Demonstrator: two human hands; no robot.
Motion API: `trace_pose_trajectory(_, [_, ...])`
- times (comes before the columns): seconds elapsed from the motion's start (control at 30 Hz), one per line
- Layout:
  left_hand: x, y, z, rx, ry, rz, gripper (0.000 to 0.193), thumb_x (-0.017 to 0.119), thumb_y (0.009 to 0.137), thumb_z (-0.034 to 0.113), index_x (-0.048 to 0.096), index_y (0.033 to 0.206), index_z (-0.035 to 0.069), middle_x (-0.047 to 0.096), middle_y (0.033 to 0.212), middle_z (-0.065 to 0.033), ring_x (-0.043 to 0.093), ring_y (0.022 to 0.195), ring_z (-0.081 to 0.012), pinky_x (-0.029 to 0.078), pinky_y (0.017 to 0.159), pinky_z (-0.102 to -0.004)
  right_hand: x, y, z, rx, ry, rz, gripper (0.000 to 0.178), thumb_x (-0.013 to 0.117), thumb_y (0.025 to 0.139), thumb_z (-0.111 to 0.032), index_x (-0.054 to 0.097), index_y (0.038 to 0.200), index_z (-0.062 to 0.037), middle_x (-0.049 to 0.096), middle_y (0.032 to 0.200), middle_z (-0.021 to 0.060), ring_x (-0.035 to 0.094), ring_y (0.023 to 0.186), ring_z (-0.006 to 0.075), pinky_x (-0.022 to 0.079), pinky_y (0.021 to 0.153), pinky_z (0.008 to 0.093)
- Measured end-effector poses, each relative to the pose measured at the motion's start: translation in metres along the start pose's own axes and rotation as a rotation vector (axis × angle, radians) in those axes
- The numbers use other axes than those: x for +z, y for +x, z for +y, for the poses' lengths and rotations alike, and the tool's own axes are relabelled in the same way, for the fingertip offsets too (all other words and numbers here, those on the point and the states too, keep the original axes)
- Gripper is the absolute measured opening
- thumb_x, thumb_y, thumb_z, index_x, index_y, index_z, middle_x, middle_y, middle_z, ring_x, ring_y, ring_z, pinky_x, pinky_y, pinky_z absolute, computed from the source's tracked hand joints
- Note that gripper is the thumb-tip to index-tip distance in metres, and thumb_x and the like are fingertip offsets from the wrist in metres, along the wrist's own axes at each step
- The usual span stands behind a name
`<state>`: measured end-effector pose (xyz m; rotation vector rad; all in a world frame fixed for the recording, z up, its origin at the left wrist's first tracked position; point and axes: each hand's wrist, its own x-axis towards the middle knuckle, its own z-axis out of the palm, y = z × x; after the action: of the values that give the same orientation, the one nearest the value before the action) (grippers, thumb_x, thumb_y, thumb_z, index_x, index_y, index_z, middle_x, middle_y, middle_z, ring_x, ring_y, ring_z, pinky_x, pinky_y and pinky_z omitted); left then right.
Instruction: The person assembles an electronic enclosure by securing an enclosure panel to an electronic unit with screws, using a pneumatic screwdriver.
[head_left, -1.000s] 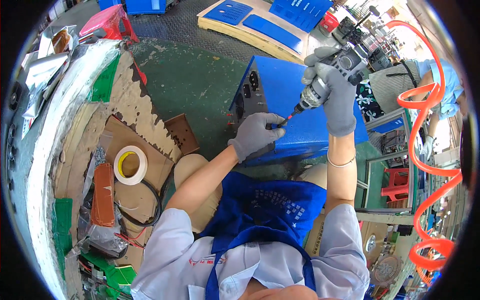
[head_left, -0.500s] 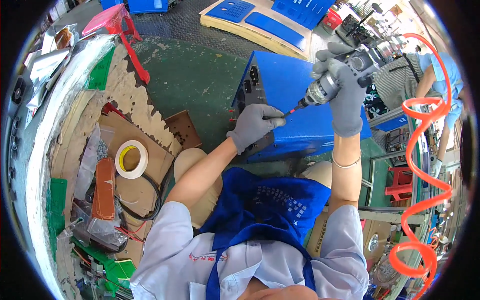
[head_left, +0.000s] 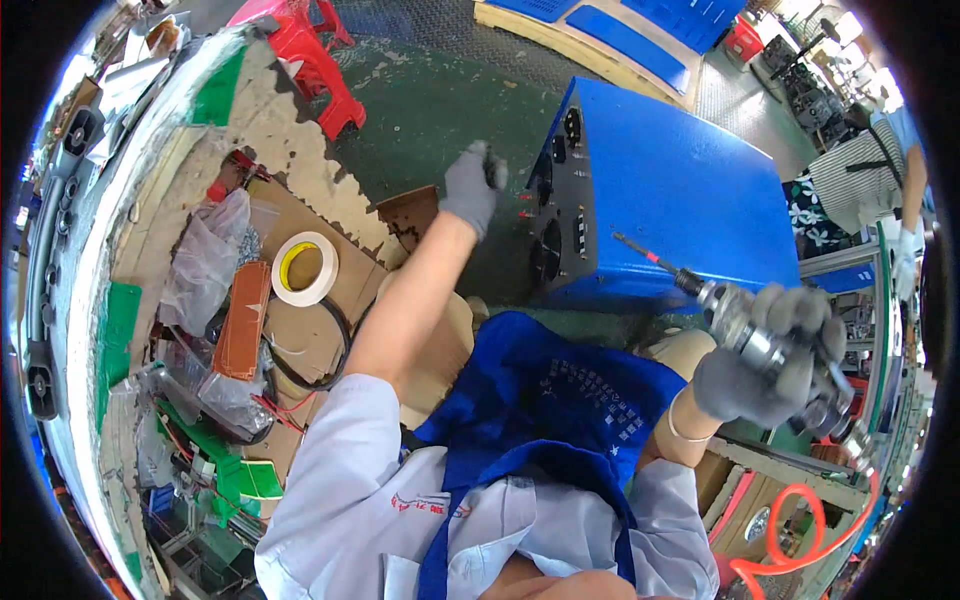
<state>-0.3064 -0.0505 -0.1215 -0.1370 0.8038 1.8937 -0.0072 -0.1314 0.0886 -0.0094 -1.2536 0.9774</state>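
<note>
My right hand, in a grey glove, is closed around an air screwdriver. Its long thin bit points up and left, over the near side of a blue metal cabinet and apart from any screw I can see. My left hand, also gloved, is held left of the cabinet's dark end panel, not touching it. Its fingers are curled, with something dark at their tips that I cannot make out. Sockets and red terminals show on that panel.
At left, a bench carries a tape roll, brown strips and plastic bags. An open brown box sits below my left hand. An orange coiled hose trails lower right. A red stool and another person's arm are farther off.
My left hand has come off the driver's bit and moved left, away from the cabinet. My right hand has drawn the air screwdriver down and right. The view has shifted.
</note>
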Motion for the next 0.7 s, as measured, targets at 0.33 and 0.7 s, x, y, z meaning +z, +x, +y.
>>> trace_pose_trajectory(0.33, [-0.085, 0.078, 0.02, 0.087, 0.758, 0.687, 0.045, 0.057, 0.089, 0.034, 0.057, 0.116, -0.003, 0.057, 0.123, -0.0218, 0.057, 0.11, -0.0349, 0.047, 0.089, -0.0396, -0.034, -0.063, -0.035, -0.194, -0.212, 0.142, 0.046, 0.059, 0.081, -0.016, 0.052, 0.125, -0.0045, 0.046, 0.093, 0.007, 0.047, 0.07, 0.0157, 0.045, 0.056, 0.0298])
trace_pose_trajectory(0.7, [0.028, -0.009, -0.038, 0.007, 0.951, -0.225, 0.107, 0.044, 0.083, 0.072, 0.008, 0.148, -0.005, 0.028, 0.149, -0.024, 0.041, 0.129, -0.0359, 0.036, 0.104, -0.0449, -0.077, -0.126, -0.048, 0.003, -0.525, 0.496, 0.038, 0.054, 0.077, -0.013, 0.047, 0.114, -0.0066, 0.049, 0.079, 0.0097, 0.052, 0.064, 0.0202, 0.05, 0.061, 0.0354])
